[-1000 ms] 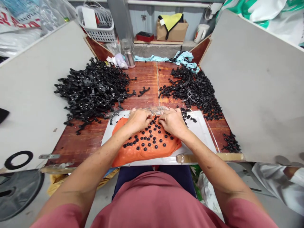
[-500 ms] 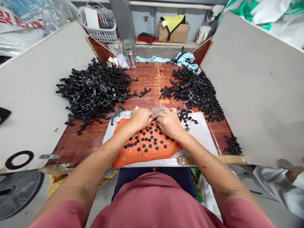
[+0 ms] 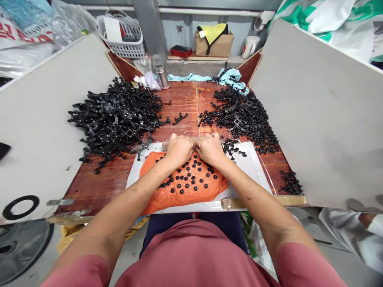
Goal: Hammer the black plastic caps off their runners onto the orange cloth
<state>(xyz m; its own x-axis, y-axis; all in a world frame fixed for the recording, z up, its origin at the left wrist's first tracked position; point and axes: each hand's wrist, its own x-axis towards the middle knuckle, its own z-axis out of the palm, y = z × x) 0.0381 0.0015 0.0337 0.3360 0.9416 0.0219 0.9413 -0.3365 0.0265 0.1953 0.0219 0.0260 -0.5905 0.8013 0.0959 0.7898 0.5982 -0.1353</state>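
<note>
My left hand [image 3: 180, 150] and my right hand [image 3: 210, 149] meet at the far edge of an orange clay-like slab [image 3: 191, 192], fingers closed and almost touching. Whatever sits between their fingertips is hidden by the knuckles. Many small round black pieces [image 3: 195, 188] are set in the slab's top, in loose rows. Beneath the slab lies a white board [image 3: 251, 163]. Loose small black pieces [image 3: 233, 147] are scattered on the board beside my right hand.
A big heap of black branched plastic parts [image 3: 115, 115] stands on the left of the reddish wooden table [image 3: 185, 95]. Another heap of smaller black pieces [image 3: 245, 115] is on the right. Grey panels [image 3: 323, 111] flank both sides. A steel flask [image 3: 161, 73] stands at the back.
My hands have drawn together at the slab's far edge, the left one shifting slightly right. The whole view has tilted a little.
</note>
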